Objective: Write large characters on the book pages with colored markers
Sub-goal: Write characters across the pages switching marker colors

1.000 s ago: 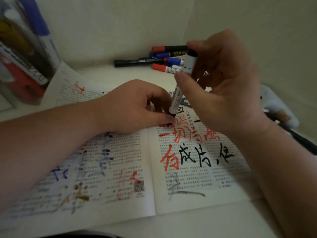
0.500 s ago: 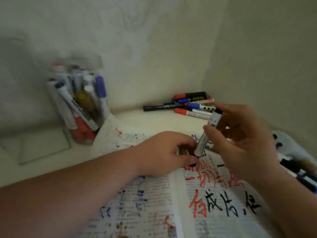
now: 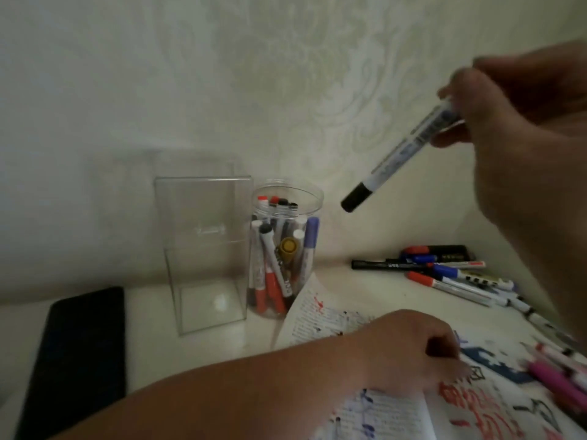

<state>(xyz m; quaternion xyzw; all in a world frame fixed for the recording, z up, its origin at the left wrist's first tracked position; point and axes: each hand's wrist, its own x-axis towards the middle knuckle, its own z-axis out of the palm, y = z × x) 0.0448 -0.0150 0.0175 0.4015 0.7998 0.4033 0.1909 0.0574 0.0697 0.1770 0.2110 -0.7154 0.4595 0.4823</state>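
Observation:
My right hand (image 3: 524,147) holds a white marker (image 3: 400,157) up in the air at the upper right. Its black capped end points down and left toward a clear jar (image 3: 287,198) full of markers. My left hand (image 3: 409,350) rests on the open book (image 3: 317,315) at the lower right, fingers loosely curled, with nothing visible in it. The book's pages carry large red, blue and black characters over small print.
A clear plastic box (image 3: 206,249) stands left of the jar. A black phone (image 3: 79,354) lies at the left. Several loose markers (image 3: 444,271) lie by the back right wall. Pink markers (image 3: 556,376) lie at the right edge on the book.
My right hand has lifted the marker off the page, now capped, up and toward the jar. The view swung up and left. My left hand stayed on the book.

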